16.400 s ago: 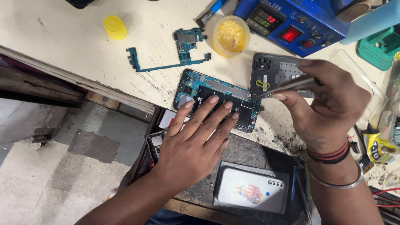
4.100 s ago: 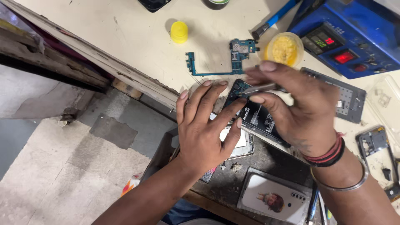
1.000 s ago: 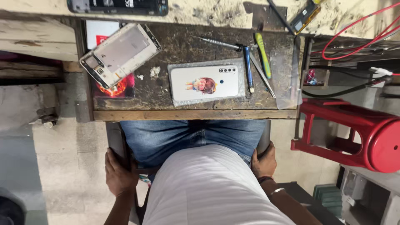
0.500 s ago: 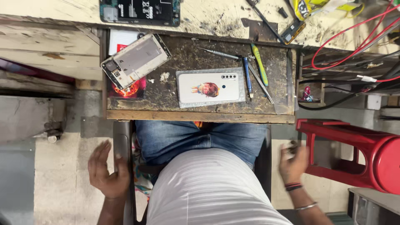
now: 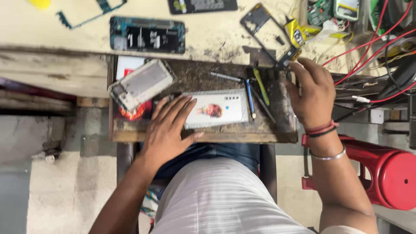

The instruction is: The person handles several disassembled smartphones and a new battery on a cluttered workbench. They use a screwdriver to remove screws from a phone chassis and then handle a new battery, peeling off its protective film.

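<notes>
My left hand (image 5: 167, 125) lies flat with fingers spread on the dark pull-out tray (image 5: 195, 76). Its fingertips touch the left edge of a white phone case with a picture (image 5: 221, 108). A silver phone frame (image 5: 141, 84) lies tilted just beyond that hand. My right hand (image 5: 312, 93) sits at the tray's right end with fingers curled around what looks like a thin metal tool (image 5: 298, 86). A blue tool (image 5: 250, 97) and a green tool (image 5: 261, 92) lie between the case and my right hand.
On the cream bench beyond the tray lie an opened phone with its board showing (image 5: 147, 34), an empty phone frame (image 5: 264, 26) and small yellow parts (image 5: 297, 32). Red wires (image 5: 368, 39) trail at the right. A red stool (image 5: 390, 173) stands beside my right arm.
Both hands have come up from beside my thighs to the tray: the left is now flat by the white case and the right is at the tools on the tray's right end.
</notes>
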The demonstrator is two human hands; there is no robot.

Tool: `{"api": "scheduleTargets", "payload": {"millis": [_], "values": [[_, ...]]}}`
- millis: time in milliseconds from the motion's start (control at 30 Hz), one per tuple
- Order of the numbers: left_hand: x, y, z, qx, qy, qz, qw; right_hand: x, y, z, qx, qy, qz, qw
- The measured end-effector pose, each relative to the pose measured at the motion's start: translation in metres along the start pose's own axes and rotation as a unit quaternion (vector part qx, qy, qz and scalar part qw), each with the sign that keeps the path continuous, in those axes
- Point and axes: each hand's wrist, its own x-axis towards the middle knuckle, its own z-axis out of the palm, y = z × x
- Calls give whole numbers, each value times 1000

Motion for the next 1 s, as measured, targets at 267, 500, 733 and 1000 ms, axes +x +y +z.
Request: {"api": "scheduleTargets", "payload": {"millis": [267, 500, 733, 1000], "values": [[21, -13, 14, 8, -63, -44, 997, 43, 20, 9, -10, -62, -41, 997], [30, -18, 18, 9, -91, -74, 993, 65, 30, 15, 37, -66, -6, 997], [35, -22, 23, 5, -82, -67, 994, 64, 30, 12, 91, -53, 90, 990], [38, -22, 27, 3, -71, -77, 994, 57, 25, 15, 23, 2, 113, 993]]}}
